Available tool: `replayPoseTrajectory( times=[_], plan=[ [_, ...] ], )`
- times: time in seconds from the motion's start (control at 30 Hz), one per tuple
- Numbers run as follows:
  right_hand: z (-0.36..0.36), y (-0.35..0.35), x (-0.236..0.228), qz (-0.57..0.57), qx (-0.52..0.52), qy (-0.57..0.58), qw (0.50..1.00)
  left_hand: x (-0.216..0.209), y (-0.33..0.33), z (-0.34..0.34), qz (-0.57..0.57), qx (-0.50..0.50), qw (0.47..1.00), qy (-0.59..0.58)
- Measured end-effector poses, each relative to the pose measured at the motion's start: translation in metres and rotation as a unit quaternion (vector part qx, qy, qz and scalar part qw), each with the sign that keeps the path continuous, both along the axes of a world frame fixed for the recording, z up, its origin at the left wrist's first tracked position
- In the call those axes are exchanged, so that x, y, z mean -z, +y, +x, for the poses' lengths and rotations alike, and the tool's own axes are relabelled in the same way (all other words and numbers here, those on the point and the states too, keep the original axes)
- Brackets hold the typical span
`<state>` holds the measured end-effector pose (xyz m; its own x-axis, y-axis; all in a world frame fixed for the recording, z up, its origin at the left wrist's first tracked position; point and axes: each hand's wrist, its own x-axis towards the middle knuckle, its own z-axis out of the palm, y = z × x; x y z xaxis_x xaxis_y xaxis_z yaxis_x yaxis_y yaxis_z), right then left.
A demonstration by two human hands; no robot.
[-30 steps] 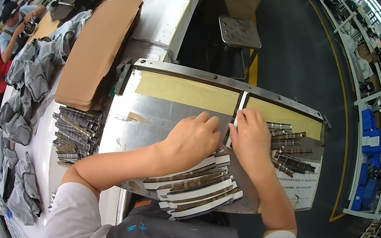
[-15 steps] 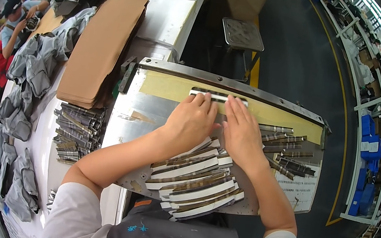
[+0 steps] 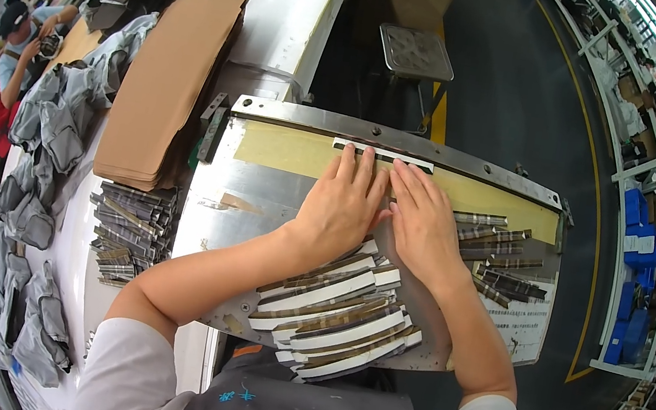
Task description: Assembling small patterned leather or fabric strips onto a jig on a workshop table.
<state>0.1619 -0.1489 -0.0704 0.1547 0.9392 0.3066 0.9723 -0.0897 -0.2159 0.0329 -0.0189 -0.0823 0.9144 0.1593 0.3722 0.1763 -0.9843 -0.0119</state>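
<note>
Left hand [image 3: 340, 207] and right hand [image 3: 425, 228] — fingers laid flat, unclamped — steady the white strip [image 3: 384, 155] beside the far metal bar [image 3: 413, 144], apparently keeping it straight.

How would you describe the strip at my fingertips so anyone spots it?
Find the metal board in the middle, then the yellow band near its far edge. There, touched by the left hand and right hand, lies one white-and-dark strip, alone, unlike the bunched strips nearer you.
</note>
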Motion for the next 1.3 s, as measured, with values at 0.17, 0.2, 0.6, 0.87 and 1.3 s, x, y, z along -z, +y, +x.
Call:
replayPoseTrajectory(
  times=[0.17, 0.2, 0.6, 0.87, 1.3],
  plan=[
    [-0.002, -0.003, -0.001, 0.007, 0.014, 0.012, 1.000, -0.006, -0.001, 0.001, -0.020, 0.017, 1.000, 0.008],
    [-0.002, -0.002, -0.001, 0.006, 0.014, 0.013, 1.000, -0.005, 0.000, 0.001, -0.021, 0.017, 1.000, 0.009],
    [-0.004, 0.000, 0.000, 0.015, 0.017, -0.006, 1.000, -0.010, 0.001, 0.001, -0.054, 0.043, 0.998, -0.004],
    [-0.007, 0.002, 0.004, 0.017, 0.005, 0.029, 0.999, -0.007, 0.002, -0.005, -0.073, 0.045, 0.996, -0.015],
    [0.029, -0.013, -0.019, -0.001, -0.013, 0.087, 0.996, -0.013, 0.005, 0.000, -0.054, 0.039, 0.998, -0.006]
  ],
)
